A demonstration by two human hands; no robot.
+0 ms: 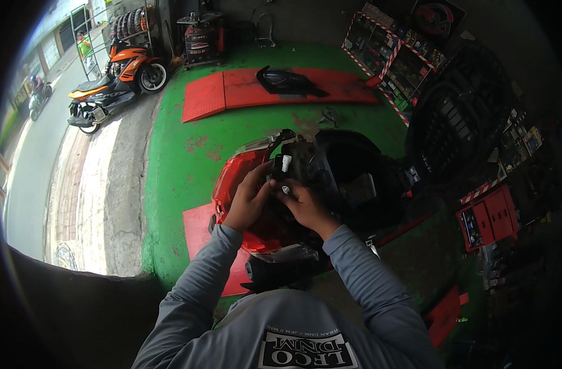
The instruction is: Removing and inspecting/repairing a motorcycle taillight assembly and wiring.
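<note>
Head view: seat [447,120] up, dark panel [287,81] on red platform [204,93], scooter [227,178] open, not closed up.
My left hand [249,200] seems to pinch the white plug [286,163], my right hand [310,212] a small pale piece [286,190]; both over the scooter, not joined.

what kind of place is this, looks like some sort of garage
Probably a motorcycle repair shop: a partly opened scooter stands in front of the person, a red tool cabinet is at the right, and crowded shelves line the far side.
</note>
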